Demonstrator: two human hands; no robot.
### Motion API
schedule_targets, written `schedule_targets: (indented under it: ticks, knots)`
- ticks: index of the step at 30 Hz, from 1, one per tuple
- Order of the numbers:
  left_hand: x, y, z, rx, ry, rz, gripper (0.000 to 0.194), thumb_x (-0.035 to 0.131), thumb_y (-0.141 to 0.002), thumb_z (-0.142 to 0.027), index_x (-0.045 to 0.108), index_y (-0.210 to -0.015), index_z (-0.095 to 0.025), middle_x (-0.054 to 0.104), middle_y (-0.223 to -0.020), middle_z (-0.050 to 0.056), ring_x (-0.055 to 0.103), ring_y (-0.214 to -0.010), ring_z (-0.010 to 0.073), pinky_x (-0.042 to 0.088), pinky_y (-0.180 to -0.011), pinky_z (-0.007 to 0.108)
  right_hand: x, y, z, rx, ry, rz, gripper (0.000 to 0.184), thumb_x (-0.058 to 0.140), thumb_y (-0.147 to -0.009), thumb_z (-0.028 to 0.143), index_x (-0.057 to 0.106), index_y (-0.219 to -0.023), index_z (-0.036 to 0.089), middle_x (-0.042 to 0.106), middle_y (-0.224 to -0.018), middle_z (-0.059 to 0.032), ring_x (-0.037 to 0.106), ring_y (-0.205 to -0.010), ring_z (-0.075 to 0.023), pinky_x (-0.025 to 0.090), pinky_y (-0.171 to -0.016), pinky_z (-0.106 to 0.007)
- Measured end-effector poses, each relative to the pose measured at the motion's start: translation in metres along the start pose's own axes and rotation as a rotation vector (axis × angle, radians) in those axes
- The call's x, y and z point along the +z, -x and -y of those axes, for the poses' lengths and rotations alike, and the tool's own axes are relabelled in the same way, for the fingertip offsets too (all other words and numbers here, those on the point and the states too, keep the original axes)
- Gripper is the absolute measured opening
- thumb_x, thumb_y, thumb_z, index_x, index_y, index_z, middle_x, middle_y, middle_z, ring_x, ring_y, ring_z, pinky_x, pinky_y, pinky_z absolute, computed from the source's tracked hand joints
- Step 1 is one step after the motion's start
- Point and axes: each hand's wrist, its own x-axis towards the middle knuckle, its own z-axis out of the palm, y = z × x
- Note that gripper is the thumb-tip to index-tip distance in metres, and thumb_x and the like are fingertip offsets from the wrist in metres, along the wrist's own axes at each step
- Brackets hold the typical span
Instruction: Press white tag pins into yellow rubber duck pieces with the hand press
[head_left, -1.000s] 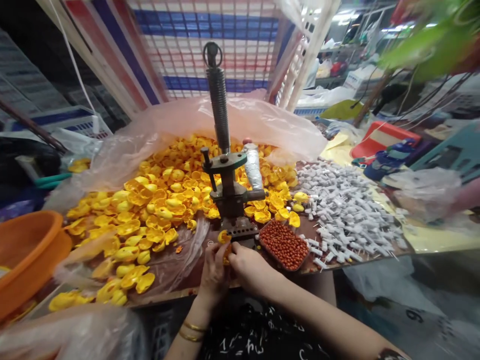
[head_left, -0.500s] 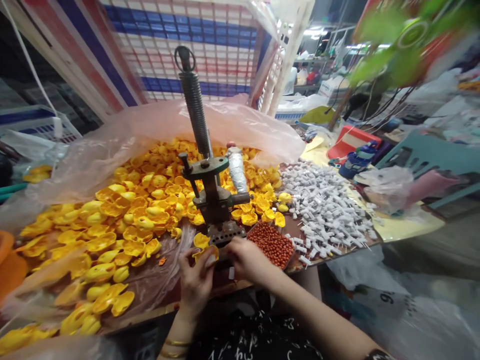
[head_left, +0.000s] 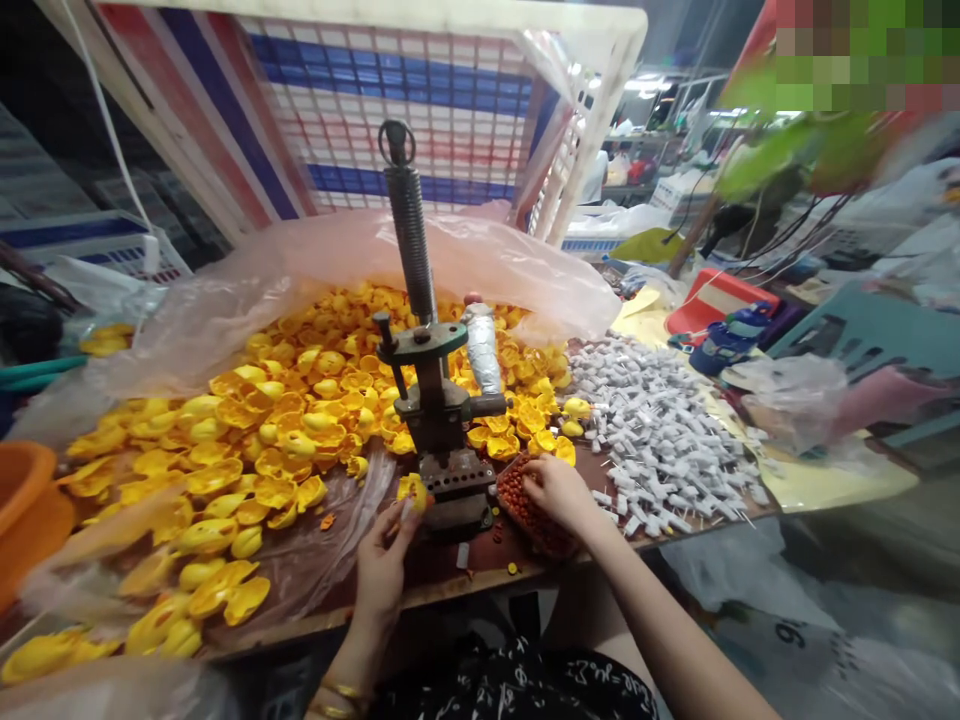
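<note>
My left hand [head_left: 384, 550] pinches a small yellow plastic shell [head_left: 411, 490] just left of the base of a hand press [head_left: 431, 410]. A reddish spot shows at the shell's right side. My right hand [head_left: 559, 492] reaches into a shallow tray of small red-brown beads [head_left: 525, 525], its fingers bent down among them. The fingertips are hidden, so I cannot see what lies between them. The press stands upright with a tall spring, a foil-wrapped handle [head_left: 482, 350] and a block with a row of holes at its foot.
Heaped yellow shells [head_left: 292, 440] surround the press at the left and behind, partly on clear plastic sheeting [head_left: 315, 245]. White plastic pieces with metal pins [head_left: 667, 440] form a pile at the right. An orange tub [head_left: 30, 520] stands far left; a blue bottle [head_left: 731, 335] stands at the back right.
My right hand has moved right, from the front of the press into the bead tray. My left hand has drawn slightly left with the yellow shell. The view has shifted slightly.
</note>
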Motion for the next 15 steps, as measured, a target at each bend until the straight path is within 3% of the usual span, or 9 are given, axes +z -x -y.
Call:
schedule_targets:
  ticks: [4, 7, 10, 15]
  knots:
    - [0.013, 0.006, -0.009, -0.195, 0.246, -0.009, 0.048, 0.084, -0.055, -0.044, 0.073, -0.09, -0.014, 0.074, -0.098, 0.01, 0.068, -0.089, 0.0236, 0.055, -0.079, 0.034, 0.021, 0.008, 0.036, -0.246, -0.663, -0.092, 0.024, 0.054, -0.074, 0.012, 0.074, -0.086, 0.016, 0.07, -0.084, -0.0056, 0.065, -0.076, -0.0151, 0.049, -0.071, -0.024]
    - [0.019, 0.01, -0.013, -0.214, 0.29, 0.0, 0.044, 0.083, -0.056, -0.044, 0.073, -0.086, -0.013, 0.074, -0.094, 0.01, 0.068, -0.087, 0.0233, 0.055, -0.079, 0.035, 0.042, 0.013, 0.064, -0.246, -1.021, -0.043, 0.018, 0.059, -0.072, 0.018, 0.073, -0.084, 0.018, 0.071, -0.08, -0.0035, 0.066, -0.073, -0.0158, 0.052, -0.07, -0.026]
    - [0.02, 0.012, -0.014, -0.204, 0.314, 0.028, 0.04, 0.081, -0.061, -0.044, 0.073, -0.086, -0.014, 0.074, -0.091, 0.008, 0.068, -0.089, 0.0227, 0.054, -0.083, 0.036, 0.053, 0.014, 0.078, -0.178, -1.166, -0.005, 0.012, 0.065, -0.07, 0.024, 0.069, -0.079, 0.017, 0.07, -0.075, -0.0029, 0.065, -0.07, -0.0157, 0.053, -0.067, -0.026]
    - [0.017, 0.013, -0.012, -0.198, 0.291, 0.039, 0.038, 0.079, -0.063, -0.044, 0.073, -0.087, -0.015, 0.074, -0.091, 0.008, 0.068, -0.091, 0.0243, 0.054, -0.084, 0.039, 0.053, 0.012, 0.079, -0.141, -1.167, -0.009, 0.011, 0.068, -0.069, 0.026, 0.069, -0.075, 0.017, 0.07, -0.072, -0.0033, 0.064, -0.068, -0.0159, 0.053, -0.065, -0.026]
